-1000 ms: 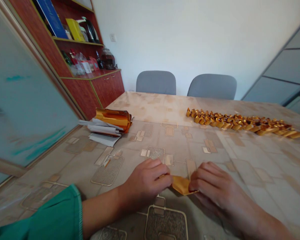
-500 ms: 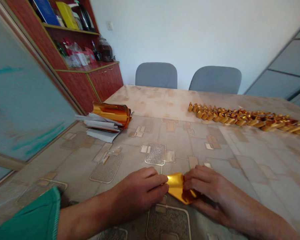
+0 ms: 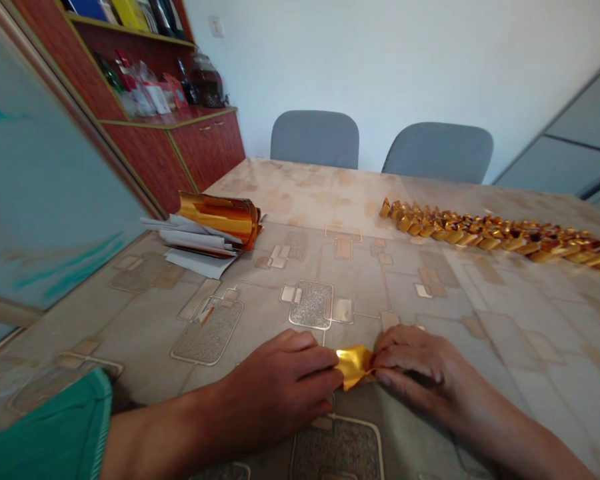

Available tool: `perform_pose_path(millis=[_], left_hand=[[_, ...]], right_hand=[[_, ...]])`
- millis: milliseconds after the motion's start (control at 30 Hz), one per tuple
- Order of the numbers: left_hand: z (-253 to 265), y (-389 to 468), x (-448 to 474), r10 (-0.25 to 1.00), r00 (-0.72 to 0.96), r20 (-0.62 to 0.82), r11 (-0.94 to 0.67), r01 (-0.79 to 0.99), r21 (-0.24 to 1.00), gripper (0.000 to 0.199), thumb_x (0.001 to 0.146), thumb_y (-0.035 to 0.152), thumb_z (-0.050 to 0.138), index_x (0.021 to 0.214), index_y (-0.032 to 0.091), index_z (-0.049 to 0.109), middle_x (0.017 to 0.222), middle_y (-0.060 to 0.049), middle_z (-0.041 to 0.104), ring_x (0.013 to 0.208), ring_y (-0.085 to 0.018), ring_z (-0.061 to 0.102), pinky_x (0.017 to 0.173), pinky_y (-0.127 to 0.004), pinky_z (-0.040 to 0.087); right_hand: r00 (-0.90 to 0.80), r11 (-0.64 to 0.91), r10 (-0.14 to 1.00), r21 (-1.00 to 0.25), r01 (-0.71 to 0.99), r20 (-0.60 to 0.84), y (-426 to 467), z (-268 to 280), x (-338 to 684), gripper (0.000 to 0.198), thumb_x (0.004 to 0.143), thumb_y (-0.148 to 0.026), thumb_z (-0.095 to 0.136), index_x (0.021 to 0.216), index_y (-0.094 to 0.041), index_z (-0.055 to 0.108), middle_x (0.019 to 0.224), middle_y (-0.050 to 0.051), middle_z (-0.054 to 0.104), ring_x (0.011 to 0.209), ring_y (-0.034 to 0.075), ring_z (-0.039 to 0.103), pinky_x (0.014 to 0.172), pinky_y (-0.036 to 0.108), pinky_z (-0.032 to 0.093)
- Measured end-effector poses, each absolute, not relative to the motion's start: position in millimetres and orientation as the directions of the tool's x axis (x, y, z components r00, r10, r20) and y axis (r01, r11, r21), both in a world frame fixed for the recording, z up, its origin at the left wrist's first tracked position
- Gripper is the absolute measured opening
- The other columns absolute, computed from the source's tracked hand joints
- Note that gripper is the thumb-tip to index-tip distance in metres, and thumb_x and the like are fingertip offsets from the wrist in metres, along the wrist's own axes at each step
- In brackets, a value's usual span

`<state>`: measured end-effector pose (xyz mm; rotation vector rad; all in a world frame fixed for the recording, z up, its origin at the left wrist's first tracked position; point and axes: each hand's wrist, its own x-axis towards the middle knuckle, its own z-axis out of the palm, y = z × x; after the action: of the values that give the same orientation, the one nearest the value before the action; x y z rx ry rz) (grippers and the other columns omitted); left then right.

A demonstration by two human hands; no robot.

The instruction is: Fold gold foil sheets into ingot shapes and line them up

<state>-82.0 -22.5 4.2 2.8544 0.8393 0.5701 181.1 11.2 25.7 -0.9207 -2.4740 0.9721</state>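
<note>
A small piece of shiny gold foil paper (image 3: 354, 367) is stretched between my two hands, just above the patterned tablecloth. My left hand (image 3: 293, 380) pinches its left end, the thumb mostly hidden behind the fingers. On the other side, my right hand (image 3: 420, 367) grips the right end between thumb and fingers, where the paper gathers to a narrow twist. Farther off at the left lies a stack of gold foil sheets (image 3: 220, 219), curled, with white-backed sheets (image 3: 195, 238) beneath. Rows of folded gold foil pieces (image 3: 495, 233) lie at the far right.
The table (image 3: 300, 193) carries a patterned cover. Two grey chairs (image 3: 315, 138) stand behind it against the white wall. A red cabinet (image 3: 205, 150) with bottles and bags is at the back left, beside a frosted glass panel (image 3: 45, 200).
My right thumb and fingers have closed in on the foil's right end, and its lower flap has folded up. Less of the foil shows now. The view has tilted slightly downward.
</note>
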Motion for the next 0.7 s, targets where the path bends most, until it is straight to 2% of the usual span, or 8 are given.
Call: perform_pose_path(millis=[200,367,567,700], left_hand=[[5,-22,-81,0.541,0.793,0.281,-0.839,0.483,0.252,0.021,0.098,0.024,0.054,0.116,0.016,0.060,0.103,-0.004,0.068,0.086,-0.019,0.057,0.077,-0.033,0.049],[4,-20,-79,0.559,0.776,0.293,-0.826,0.490,0.280,0.018,0.096,0.023,0.057,0.112,0.015,0.060,0.103,-0.004,0.068,0.087,-0.019,0.058,0.079,-0.034,0.049],[9,-19,-79,0.536,0.808,0.246,-0.839,0.478,0.259,0.047,0.093,0.030,0.063,0.137,0.019,0.048,0.116,-0.004,0.065,0.094,-0.021,0.058,0.077,-0.034,0.047],[9,-19,-79,0.526,0.812,0.253,-0.848,0.480,0.223,0.048,0.094,0.039,0.063,0.135,0.018,0.051,0.112,-0.004,0.066,0.091,-0.021,0.058,0.075,-0.035,0.045]], right_hand=[[-0.640,0.503,0.767,-0.669,0.548,0.052,13,17,178,0.014,0.098,-0.026,0.059,0.088,-0.021,0.067,0.082,0.002,0.067,0.077,0.018,0.060,0.069,0.031,0.045],[-0.611,0.522,0.787,-0.623,0.582,0.089,13,14,175,0.016,0.098,-0.025,0.058,0.084,-0.020,0.064,0.080,0.003,0.065,0.077,0.020,0.058,0.068,0.033,0.043],[-0.589,0.522,0.801,-0.605,0.601,0.107,13,10,173,0.014,0.096,-0.023,0.061,0.082,-0.020,0.062,0.078,0.002,0.062,0.075,0.021,0.057,0.067,0.033,0.040],[-0.583,0.529,0.804,-0.588,0.612,0.116,12,8,172,0.012,0.094,-0.021,0.063,0.082,-0.021,0.060,0.077,0.001,0.062,0.074,0.021,0.056,0.066,0.033,0.038]])
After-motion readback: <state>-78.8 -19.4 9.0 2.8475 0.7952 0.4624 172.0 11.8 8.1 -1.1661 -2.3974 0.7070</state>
